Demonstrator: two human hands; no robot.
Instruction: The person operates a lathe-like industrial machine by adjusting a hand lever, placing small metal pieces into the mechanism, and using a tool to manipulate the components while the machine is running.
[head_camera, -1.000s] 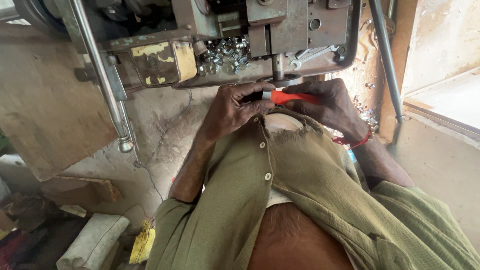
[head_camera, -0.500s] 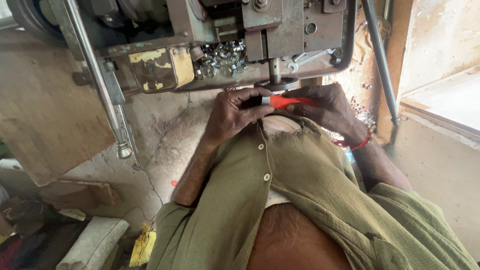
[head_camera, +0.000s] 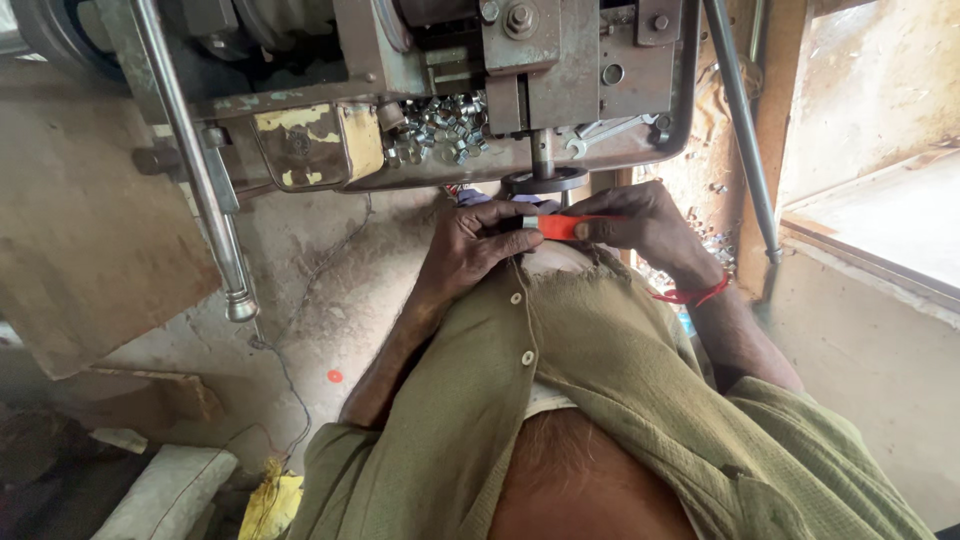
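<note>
i see both hands together below press machine (head_camera: 560, 80). right hand (head_camera: 645, 225) clamped on red-handled tool (head_camera: 565, 227), left hand (head_camera: 475, 245) pinching small metal piece (head_camera: 529, 222) at tool tip. pile of metal nuts (head_camera: 445, 125) on machine tray above.

A smooth, bright orange plastic handle (head_camera: 565, 226) ends in a small shiny metal tip. The machine (head_camera: 560, 70) above is dull grey metal, worn and greasy, with chipped yellow paint (head_camera: 315, 140). Small nuts (head_camera: 445, 130) glint silver. The rod (head_camera: 195, 160) is polished steel. The shirt (head_camera: 620, 400) is matt olive cloth, frayed at its edge. The floor (head_camera: 300, 280) is rough, stained concrete.
</note>
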